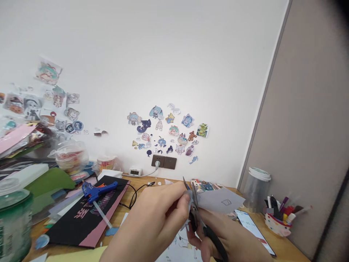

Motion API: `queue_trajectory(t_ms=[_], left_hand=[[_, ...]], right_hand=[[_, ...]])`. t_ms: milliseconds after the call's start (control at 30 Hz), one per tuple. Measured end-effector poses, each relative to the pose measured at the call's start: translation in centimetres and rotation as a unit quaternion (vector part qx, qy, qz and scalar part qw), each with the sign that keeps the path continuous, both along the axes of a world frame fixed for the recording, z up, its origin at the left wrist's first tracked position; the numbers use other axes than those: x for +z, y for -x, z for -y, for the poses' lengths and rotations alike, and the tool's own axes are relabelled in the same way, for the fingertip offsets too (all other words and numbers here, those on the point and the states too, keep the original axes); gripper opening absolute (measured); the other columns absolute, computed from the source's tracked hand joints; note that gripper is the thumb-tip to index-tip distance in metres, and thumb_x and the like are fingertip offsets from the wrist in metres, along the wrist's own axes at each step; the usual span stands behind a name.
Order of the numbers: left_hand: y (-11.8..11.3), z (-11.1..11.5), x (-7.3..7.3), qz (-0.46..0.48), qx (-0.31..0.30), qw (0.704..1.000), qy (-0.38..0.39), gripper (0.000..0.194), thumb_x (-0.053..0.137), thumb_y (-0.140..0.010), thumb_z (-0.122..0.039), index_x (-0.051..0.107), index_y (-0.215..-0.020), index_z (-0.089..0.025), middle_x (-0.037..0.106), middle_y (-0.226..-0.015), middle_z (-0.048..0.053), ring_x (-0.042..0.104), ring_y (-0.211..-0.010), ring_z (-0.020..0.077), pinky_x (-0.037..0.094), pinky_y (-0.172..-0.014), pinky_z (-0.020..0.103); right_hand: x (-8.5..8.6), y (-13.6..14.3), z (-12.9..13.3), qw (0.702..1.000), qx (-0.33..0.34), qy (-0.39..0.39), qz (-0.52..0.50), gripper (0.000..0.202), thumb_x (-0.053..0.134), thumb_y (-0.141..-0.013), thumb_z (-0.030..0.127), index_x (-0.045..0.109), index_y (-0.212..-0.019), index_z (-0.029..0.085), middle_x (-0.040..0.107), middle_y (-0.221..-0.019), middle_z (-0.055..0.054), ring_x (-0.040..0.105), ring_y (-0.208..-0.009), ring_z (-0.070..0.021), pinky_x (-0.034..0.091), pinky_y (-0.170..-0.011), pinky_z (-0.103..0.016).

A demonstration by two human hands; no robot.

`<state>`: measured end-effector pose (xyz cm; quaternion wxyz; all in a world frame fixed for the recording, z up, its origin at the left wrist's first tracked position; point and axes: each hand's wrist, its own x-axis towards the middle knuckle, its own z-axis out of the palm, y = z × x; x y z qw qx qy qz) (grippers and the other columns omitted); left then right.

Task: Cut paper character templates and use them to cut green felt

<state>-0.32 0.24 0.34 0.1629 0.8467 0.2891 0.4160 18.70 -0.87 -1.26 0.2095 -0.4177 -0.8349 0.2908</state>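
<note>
At 8 o'clock from the middle of my view, furthest left, stands a jar with a green body. Paper cutouts cling to the wall at 9 o'clock. On the desk, again near 8 o'clock, a black folder with a pink edge lies slantwise, and a blue glue gun rests on it, its pale stick toward 5 o'clock. A small digital clock sits by the wall at 7 o'clock, left of the brown sockets.

My left grip, at 6 o'clock, pinches a small piece of paper between thumb and finger, right beside the blades. Below my hands lies a sheet with drawings. My right grip, at 5 o'clock, is closed round the black handles of the scissors; their blades stand parted, tips aimed toward 11 o'clock. Just past them spreads a white paper with a small drawn outline; whether it joins the pinched piece, I can't tell.

Further right, a phone lies at 5 o'clock. Last, at 4 o'clock, come a clear tub with a white lid and a pen holder full of pens.
</note>
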Motion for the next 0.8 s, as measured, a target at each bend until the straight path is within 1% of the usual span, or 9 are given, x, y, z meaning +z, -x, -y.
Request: queue_trajectory(t_ms=[133, 300, 433, 533, 600, 667, 800], left_hand=[[0.0, 0.0, -0.1, 0.002, -0.006, 1.000, 0.010, 0.029, 0.029, -0.091, -0.026, 0.035, -0.064, -0.020, 0.045, -0.058, -0.006, 0.040, -0.052, 0.0087, 0.028, -0.050, 0.023], [-0.1, 0.0, -0.1, 0.014, 0.002, 1.000, 0.015, 0.029, 0.029, -0.091, -0.027, 0.036, -0.064, -0.020, 0.050, -0.059, -0.005, 0.044, -0.054, 0.0096, 0.030, -0.051, 0.022], [-0.3, 0.1, -0.2, 0.028, -0.024, 0.999, 0.016, 0.029, 0.031, -0.091, -0.023, 0.032, -0.062, -0.020, 0.052, -0.053, -0.006, 0.047, -0.050, 0.0079, 0.033, -0.050, 0.018], [-0.6, 0.2, -0.1, 0.025, -0.038, 0.998, 0.045, 0.029, 0.029, -0.092, -0.026, 0.036, -0.064, -0.020, 0.058, -0.056, -0.005, 0.054, -0.054, 0.0088, 0.036, -0.051, 0.016], [-0.7, 0.3, 0.0, 0.026, -0.047, 0.997, 0.060, 0.030, 0.028, -0.092, -0.027, 0.039, -0.064, -0.020, 0.060, -0.059, -0.003, 0.057, -0.057, 0.0099, 0.038, -0.052, 0.017], [-0.7, 0.3, 0.1, 0.033, -0.055, 0.996, 0.068, 0.031, 0.028, -0.092, -0.026, 0.040, -0.064, -0.020, 0.061, -0.058, -0.002, 0.058, -0.057, 0.0104, 0.039, -0.052, 0.017], [-0.8, 0.4, 0.2, 0.049, -0.072, 0.993, 0.083, 0.030, 0.029, -0.091, -0.025, 0.041, -0.064, -0.020, 0.063, -0.058, -0.002, 0.058, -0.058, 0.0110, 0.040, -0.050, 0.017]], right_hand=[[0.2, 0.3, 0.0, 1.000, 0.011, -0.024, -0.006, 0.065, 0.036, -0.066, 0.080, 0.048, -0.079, 0.017, 0.049, -0.072, 0.000, 0.042, -0.061, -0.0111, 0.034, -0.055, -0.024], [0.8, 1.0, 0.3, 0.997, 0.039, -0.023, -0.065, 0.052, 0.042, -0.078, 0.068, 0.046, -0.087, 0.017, 0.045, -0.069, 0.002, 0.038, -0.058, -0.0090, 0.035, -0.054, -0.022], [0.7, 1.2, 0.4, 0.991, 0.042, 0.012, -0.127, 0.049, 0.047, -0.076, 0.067, 0.041, -0.080, 0.018, 0.038, -0.064, 0.005, 0.033, -0.055, -0.0079, 0.031, -0.051, -0.020], [0.6, 1.2, 0.2, 0.991, 0.040, 0.021, -0.129, 0.049, 0.047, -0.076, 0.067, 0.039, -0.075, 0.018, 0.034, -0.061, 0.006, 0.028, -0.053, -0.0074, 0.029, -0.050, -0.019], [0.5, 1.2, 0.0, 0.990, 0.052, 0.018, -0.127, 0.050, 0.045, -0.077, 0.067, 0.038, -0.071, 0.018, 0.035, -0.061, 0.005, 0.029, -0.054, -0.0075, 0.030, -0.050, -0.020], [0.6, 1.3, -0.1, 0.989, 0.057, 0.014, -0.136, 0.048, 0.047, -0.078, 0.064, 0.038, -0.069, 0.018, 0.036, -0.062, 0.005, 0.031, -0.054, -0.0077, 0.031, -0.050, -0.020], [0.9, 1.4, 0.0, 0.990, 0.039, 0.026, -0.136, 0.042, 0.055, -0.078, 0.056, 0.039, -0.069, 0.018, 0.037, -0.060, 0.005, 0.031, -0.052, -0.0079, 0.032, -0.050, -0.020]])
